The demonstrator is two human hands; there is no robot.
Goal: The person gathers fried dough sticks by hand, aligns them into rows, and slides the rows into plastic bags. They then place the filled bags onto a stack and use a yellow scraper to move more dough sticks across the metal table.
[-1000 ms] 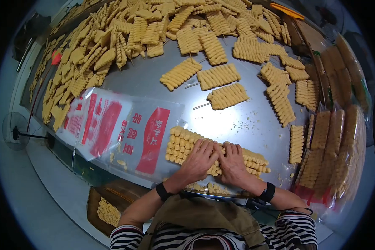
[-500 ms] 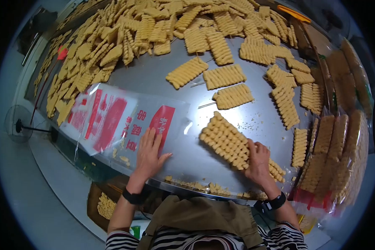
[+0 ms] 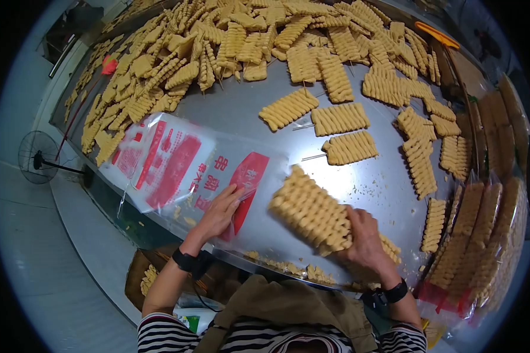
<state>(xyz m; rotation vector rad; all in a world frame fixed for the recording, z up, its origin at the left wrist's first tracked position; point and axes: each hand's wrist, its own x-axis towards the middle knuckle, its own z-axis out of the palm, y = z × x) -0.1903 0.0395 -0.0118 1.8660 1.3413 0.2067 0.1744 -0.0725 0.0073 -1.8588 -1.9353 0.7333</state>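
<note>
My right hand [image 3: 366, 241] grips a thick stack of wavy yellow snack skewers [image 3: 312, 209] by its near right end. The stack is tilted over the metal table, its far end pointing up and left. Part of another wavy skewer [image 3: 390, 248] shows beside that hand, on the table. My left hand [image 3: 219, 213] rests with stretched fingers on a clear plastic bag [image 3: 209, 170] with red and white print. The bag lies flat to the left of the stack. My left thumb is hard to make out against the bag.
A large heap of skewers [image 3: 229, 47] covers the table's far side. Loose skewers [image 3: 341, 119] lie mid-table and on the right. Packed bags [image 3: 483, 235] stand at the right edge. Crumbs [image 3: 288, 267] line the near edge. A fan [image 3: 38, 159] stands left, a box [image 3: 136, 279] below.
The view has shifted, moving the scene slightly right. My right hand has tipped the stack up more and shifted it left relative to the table. My left hand's fingers have turned rightward on the bag.
</note>
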